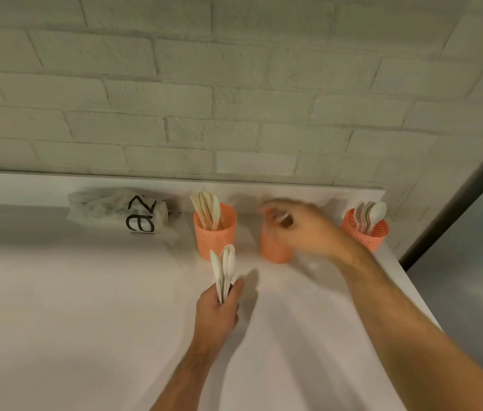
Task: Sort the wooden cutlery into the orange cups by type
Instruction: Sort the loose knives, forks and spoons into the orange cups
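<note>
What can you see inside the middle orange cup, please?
Its contents are hidden: the blurred right hand covers the mouth of the middle orange cup, and only the cup's perforated wall shows below it.

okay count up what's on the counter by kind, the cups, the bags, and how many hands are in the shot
Orange cups: 3 (left cup, middle cup, right cup)
Plastic bags: 1 (plastic bag)
Hands: 2 (left hand, right hand)
Total: 6
</note>
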### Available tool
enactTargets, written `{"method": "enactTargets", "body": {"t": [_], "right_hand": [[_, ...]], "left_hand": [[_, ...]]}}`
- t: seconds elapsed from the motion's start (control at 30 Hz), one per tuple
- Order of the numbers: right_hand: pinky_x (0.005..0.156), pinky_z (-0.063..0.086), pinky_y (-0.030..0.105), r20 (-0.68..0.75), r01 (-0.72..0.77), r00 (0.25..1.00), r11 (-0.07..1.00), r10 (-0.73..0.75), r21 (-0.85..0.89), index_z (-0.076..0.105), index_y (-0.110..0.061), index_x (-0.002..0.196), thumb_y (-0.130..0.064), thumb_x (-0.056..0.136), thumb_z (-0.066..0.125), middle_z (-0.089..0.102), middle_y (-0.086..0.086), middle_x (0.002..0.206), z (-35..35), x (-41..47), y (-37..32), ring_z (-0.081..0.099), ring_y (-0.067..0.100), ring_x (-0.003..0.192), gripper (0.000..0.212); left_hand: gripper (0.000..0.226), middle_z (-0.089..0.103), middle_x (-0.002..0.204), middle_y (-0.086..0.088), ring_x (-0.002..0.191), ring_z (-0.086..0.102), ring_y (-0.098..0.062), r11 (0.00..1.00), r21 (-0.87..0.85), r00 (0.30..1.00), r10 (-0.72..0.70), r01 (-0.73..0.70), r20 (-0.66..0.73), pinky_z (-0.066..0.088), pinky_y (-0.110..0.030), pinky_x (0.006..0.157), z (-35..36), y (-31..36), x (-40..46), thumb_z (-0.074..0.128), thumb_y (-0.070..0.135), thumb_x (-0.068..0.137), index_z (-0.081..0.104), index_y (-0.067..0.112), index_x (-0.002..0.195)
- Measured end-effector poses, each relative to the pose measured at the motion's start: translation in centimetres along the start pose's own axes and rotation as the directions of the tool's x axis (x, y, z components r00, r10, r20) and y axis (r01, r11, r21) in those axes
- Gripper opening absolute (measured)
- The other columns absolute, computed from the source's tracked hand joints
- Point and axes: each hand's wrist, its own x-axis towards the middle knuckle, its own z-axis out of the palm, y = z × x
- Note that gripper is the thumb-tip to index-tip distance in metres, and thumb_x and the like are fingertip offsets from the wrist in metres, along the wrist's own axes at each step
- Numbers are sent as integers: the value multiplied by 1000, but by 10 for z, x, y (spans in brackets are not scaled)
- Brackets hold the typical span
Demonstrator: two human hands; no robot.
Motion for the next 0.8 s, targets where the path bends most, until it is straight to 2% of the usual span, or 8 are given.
{"method": "enactTargets", "body": {"t": [0.1, 0.23, 0.33, 0.43, 0.53, 0.63, 0.7, 0.8], "right_hand": [[87, 52, 19, 273, -85, 961, 991, 53, 107, 56, -36, 135, -40, 84, 77, 65, -19, 112, 34, -28, -10, 66, -3, 87, 55], [82, 57, 21, 166, -117, 983, 964, 78, 238, 59, -29, 133, -33, 78, 84, 68, -14, 111, 48, -45, -13, 69, 0, 87, 61], [68, 49, 12, 44, -77, 997, 967, 69, 244, 69, -24, 114, -29, 72, 89, 67, -16, 87, 45, -53, -16, 61, -8, 73, 47], [58, 49, 15, -55, -94, 992, 962, 111, 255, 71, -19, 95, -30, 66, 93, 61, -13, 73, 40, -57, -14, 56, -4, 61, 38], [63, 58, 24, -102, -117, 983, 943, 156, 313, 74, -19, 93, -30, 66, 93, 66, -8, 72, 37, -61, -9, 62, 1, 61, 35], [78, 57, 23, -61, -80, 992, 937, 107, 339, 76, -25, 103, -32, 73, 88, 74, -8, 91, 32, -63, -3, 69, 6, 82, 33], [84, 56, 25, 14, -75, 997, 938, 75, 340, 74, -27, 110, -33, 78, 84, 74, -9, 98, 28, -64, 1, 69, 7, 90, 34], [81, 57, 26, 15, -85, 996, 938, 85, 337, 73, -25, 101, -35, 77, 84, 73, -8, 94, 27, -69, 4, 69, 8, 88, 28]], "left_hand": [[41, 33, 46, 5, 38, 27, -13, 999, -3, 997, 32, -32, 77, 26, -23, 41, 8, 13, -11, 63, 23, 95, 43, 20, 59], [34, 45, 46, 7, 42, 40, -14, 972, 195, 990, 123, -134, 68, 35, -30, 43, 15, 21, -17, 61, 32, 94, 58, 28, 60], [26, 53, 48, 7, 45, 50, -15, 945, 279, 985, 156, -169, 67, 43, -33, 48, 19, 23, -20, 61, 33, 93, 60, 24, 68], [24, 57, 50, 9, 46, 52, -10, 928, 313, 980, 182, -199, 84, 44, -28, 49, 26, 26, -25, 62, 34, 93, 59, 27, 70], [21, 58, 54, 16, 49, 50, -6, 892, 374, 966, 255, -254, 49, 39, -18, 49, 33, 28, -27, 63, 35, 92, 58, 31, 72], [22, 53, 51, 10, 48, 47, -10, 849, 432, 949, 311, -304, 56, 37, -22, 50, 38, 26, -26, 59, 39, 93, 57, 28, 75], [21, 56, 55, 7, 53, 53, -12, 787, 532, 941, 333, -313, 61, 40, -25, 54, 41, 25, -26, 56, 42, 94, 63, 23, 88], [32, 70, 79, -5, 77, 65, -29, 645, 714, 935, 354, -272, 36, 46, -35, 64, 45, 26, -24, 52, 42, 96, 60, 15, 111]]}}
